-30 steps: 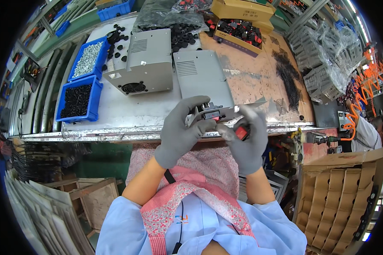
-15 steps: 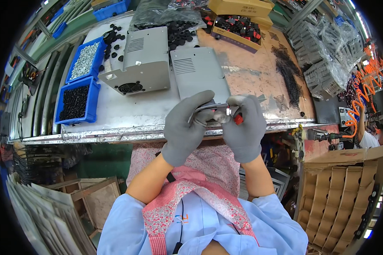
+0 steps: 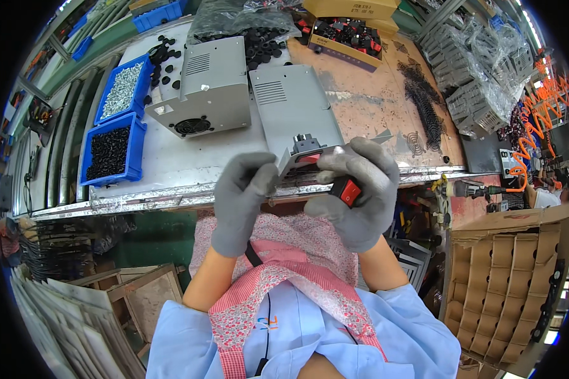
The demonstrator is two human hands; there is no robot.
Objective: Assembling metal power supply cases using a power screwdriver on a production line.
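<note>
Two hands in grey knit gloves are meeting at the front edge of the pale, metal-edged counter (image 3: 164, 169). The right hand (image 3: 374, 197) is keeping its bent fingers closed around a small red-and-black plastic rocker switch (image 3: 346, 191), its red face turning outward; it is sitting well back toward the palm, probably so that the index finger and thumb are staying free. The left hand (image 3: 237, 199) is curling its fingers, thumb and index close together, by the left edge of a small grey sheet-metal bracket (image 3: 287, 163); whether they are pinching it, I cannot tell. That bracket is standing between the hands, bearing a black plastic socket (image 3: 306, 143), perhaps so that both sides are staying reachable.

Beyond, a boxy grey metal housing (image 3: 221, 108) is resting with its round black fan grille (image 3: 191, 126) facing the wearer, and a flat grey vented cover (image 3: 291, 107) is lying beside it. Two blue plastic bins (image 3: 134, 150) of small parts are standing at the left, seemingly for easy reach.
</note>
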